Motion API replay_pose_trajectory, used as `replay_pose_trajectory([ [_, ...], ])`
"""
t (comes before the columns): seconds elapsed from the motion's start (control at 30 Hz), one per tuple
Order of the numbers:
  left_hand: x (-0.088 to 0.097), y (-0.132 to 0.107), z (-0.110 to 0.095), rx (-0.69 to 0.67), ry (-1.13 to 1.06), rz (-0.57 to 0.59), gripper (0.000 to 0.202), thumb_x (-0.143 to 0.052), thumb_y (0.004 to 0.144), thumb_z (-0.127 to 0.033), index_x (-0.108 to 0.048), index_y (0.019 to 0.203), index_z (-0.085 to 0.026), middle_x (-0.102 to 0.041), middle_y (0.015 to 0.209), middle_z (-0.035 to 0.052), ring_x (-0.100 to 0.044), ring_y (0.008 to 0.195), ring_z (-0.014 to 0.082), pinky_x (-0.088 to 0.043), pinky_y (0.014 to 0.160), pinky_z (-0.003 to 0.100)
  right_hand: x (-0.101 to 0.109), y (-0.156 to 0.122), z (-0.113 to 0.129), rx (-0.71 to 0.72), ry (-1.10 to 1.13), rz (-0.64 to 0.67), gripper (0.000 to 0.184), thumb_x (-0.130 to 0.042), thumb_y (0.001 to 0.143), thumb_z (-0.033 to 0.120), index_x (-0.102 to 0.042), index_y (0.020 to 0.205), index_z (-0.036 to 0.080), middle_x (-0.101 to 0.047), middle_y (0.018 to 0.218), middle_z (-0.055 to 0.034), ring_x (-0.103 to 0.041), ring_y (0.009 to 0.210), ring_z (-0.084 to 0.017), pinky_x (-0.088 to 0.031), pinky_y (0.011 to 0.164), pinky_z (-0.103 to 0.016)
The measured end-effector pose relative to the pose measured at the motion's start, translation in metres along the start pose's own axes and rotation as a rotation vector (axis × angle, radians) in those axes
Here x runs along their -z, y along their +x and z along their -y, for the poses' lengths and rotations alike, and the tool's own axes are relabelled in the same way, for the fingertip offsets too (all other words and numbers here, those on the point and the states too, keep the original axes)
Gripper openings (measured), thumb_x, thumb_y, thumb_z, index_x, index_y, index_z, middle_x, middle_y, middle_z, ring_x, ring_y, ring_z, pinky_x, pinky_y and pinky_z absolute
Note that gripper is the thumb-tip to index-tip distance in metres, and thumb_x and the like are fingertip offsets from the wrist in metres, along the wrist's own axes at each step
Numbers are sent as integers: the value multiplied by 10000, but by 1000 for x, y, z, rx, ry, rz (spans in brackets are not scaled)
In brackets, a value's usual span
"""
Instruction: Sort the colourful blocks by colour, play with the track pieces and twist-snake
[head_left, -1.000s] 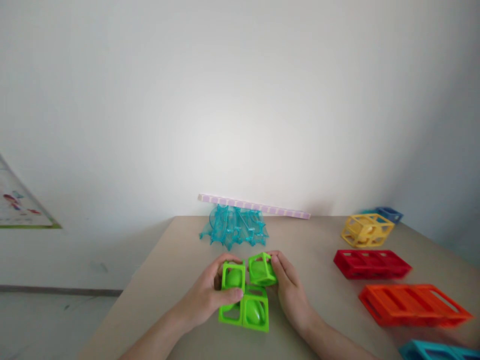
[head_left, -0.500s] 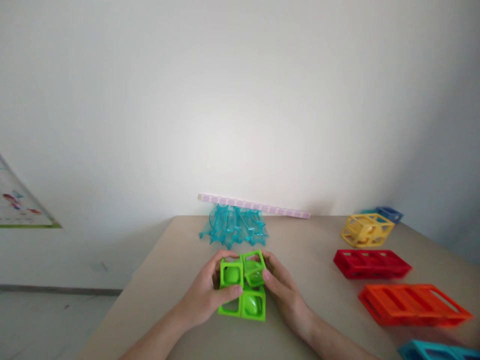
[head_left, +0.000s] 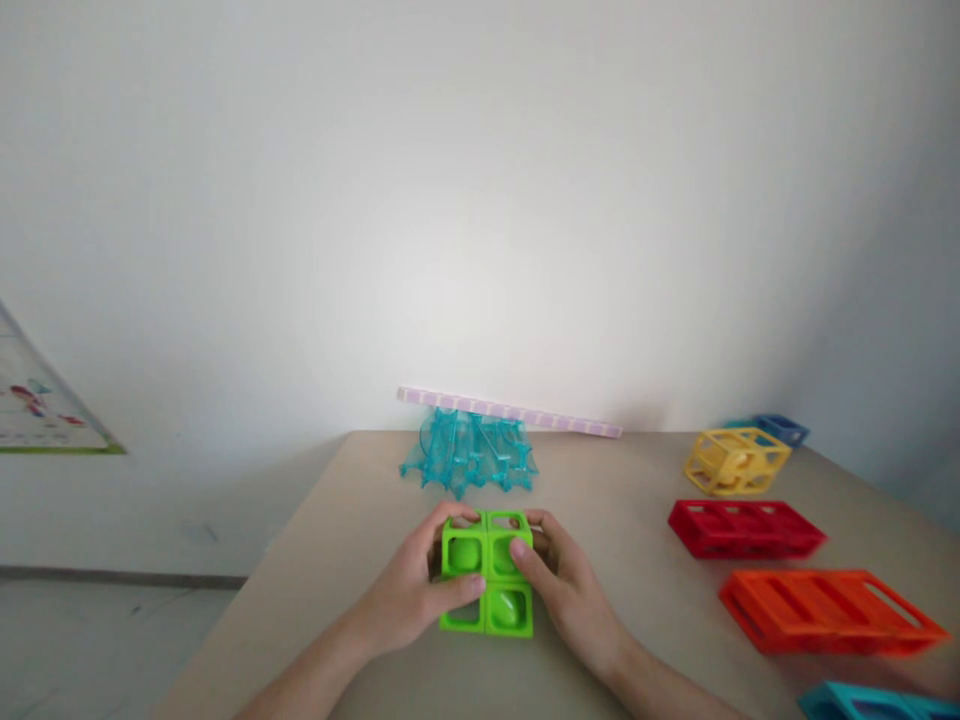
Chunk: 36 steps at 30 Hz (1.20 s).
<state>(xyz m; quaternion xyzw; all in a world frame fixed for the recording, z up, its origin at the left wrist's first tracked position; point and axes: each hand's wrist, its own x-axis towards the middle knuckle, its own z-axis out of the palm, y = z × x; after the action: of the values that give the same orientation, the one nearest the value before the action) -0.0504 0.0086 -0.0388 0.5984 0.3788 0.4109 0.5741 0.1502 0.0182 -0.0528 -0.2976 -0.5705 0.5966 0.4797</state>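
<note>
Between my hands is a block of green cube frames, joined two by two, with rounded shapes inside the cells. My left hand grips its left side, thumb across the lower left cell and fingers behind the upper edge. My right hand holds the upper right cube, its thumb pressed on the front and its fingers around the back. The upper right cube sits flush with the others. The far side of the block is hidden from me.
Translucent teal plastic pieces lie at the back of the table, by a pink-and-white strip along the wall. On the right are yellow cube frames, a red row, an orange row, a blue piece and a dark blue piece.
The upper right green cube, tilted before, now lies straight against the others. My right thumb has moved up and left onto its front. My left hand keeps its hold.
</note>
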Motion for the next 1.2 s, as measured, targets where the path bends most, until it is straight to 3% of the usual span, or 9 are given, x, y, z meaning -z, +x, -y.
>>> replay_pose_trajectory([
  [0.13, 0, 4, 2, -4, -67, -55, 513, -779, 734, -256, -499, 1164, -233, -631, 932, 4, -604, 849, 174, -496, 740, 271, 0, -2, 0, -10, -20, 53, 383, -616, 912, 390, -444, 1215, 230, -653, 1159, -97, -646, 995, -223, -504, 859, -381],
  [0.27, 0, 8, 4, -22, -155, -203, 511, -806, 701, -248, -512, 1118, -228, -660, 951, 9, -626, 856, 171, -503, 748, 264, 0, -4, -5, 15, -93, 96, 611, -675, 874, 315, -333, 1377, 252, -624, 1183, -91, -618, 1024, -220, -492, 907, -403],
  [0.4, -1, 9, 1, 9, -240, -262, 497, -817, 689, -276, -508, 1076, -230, -667, 886, -2, -634, 763, 151, -505, 669, 242, -1, -5, -5, 6, -108, 114, 602, -678, 869, 299, -353, 1372, 236, -646, 1076, -78, -622, 964, -218, -505, 871, -402],
  [0.57, -5, 7, -7, 27, -263, -274, 442, -821, 677, -304, -484, 953, -229, -645, 740, -39, -600, 616, 112, -491, 583, 211, -2, -4, -3, 16, -76, 142, 600, -684, 861, 281, -361, 1365, 242, -632, 1172, -98, -616, 1017, -224, -492, 904, -412],
  [0.9, -5, 7, -7, -6, -248, -254, 427, -815, 684, -299, -447, 892, -234, -612, 708, -65, -583, 600, 95, -482, 564, 189, -2, -6, -3, 17, -100, 138, 581, -679, 859, 307, -372, 1349, 256, -633, 1044, -64, -614, 930, -211, -498, 819, -382],
  [1.03, -6, 6, -8, 18, -220, -304, 423, -813, 678, -321, -459, 892, -233, -628, 693, -62, -605, 589, 106, -475, 560, 194, -1, -4, -8, 49, -135, 32, 576, -674, 854, 361, -368, 1329, 249, -625, 968, -46, -614, 876, -210, -498, 771, -370],
  [1.1, -6, 6, -10, 35, -206, -310, 465, -814, 674, -326, -485, 989, -236, -682, 768, -28, -648, 650, 141, -506, 601, 229, 1, -1, -10, 69, -123, -68, 557, -663, 855, 399, -374, 1304, 241, -616, 921, -34, -614, 854, -209, -497, 743, -355],
  [1.2, -6, 7, -10, 82, -215, -204, 620, -828, 652, -316, -500, 1170, -224, -726, 971, 54, -694, 835, 223, -546, 694, 301, 5, 4, -9, 75, -73, -177, 528, -663, 846, 437, -397, 1254, 234, -612, 926, -36, -620, 877, -211, -501, 744, -342],
])
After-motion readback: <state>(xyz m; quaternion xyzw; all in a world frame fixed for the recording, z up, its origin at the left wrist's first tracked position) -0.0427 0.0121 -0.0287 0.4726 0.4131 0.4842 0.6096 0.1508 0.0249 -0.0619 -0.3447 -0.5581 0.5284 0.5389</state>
